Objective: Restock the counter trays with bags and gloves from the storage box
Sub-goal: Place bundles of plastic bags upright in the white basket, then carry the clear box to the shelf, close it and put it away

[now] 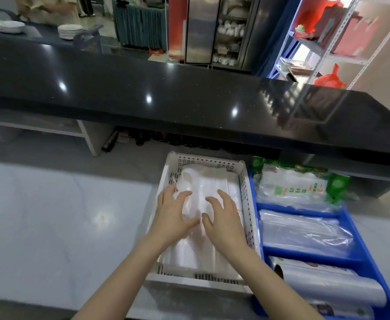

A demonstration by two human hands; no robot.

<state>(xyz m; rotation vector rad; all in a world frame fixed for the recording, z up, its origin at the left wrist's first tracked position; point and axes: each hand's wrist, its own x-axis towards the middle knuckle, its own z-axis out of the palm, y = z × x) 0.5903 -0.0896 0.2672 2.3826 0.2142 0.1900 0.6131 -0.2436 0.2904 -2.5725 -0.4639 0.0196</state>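
Grey counter: L hand & R hand, fingers spread, gripping nothing, rest on white bags in white tray; blue tray just right of R hand

The tray is white, its walls patterned with rows of small punched holes, and holds white bags. The divided bin is blue, with a green-and-white printed packet and clear sleeves. The worktop is pale grey.
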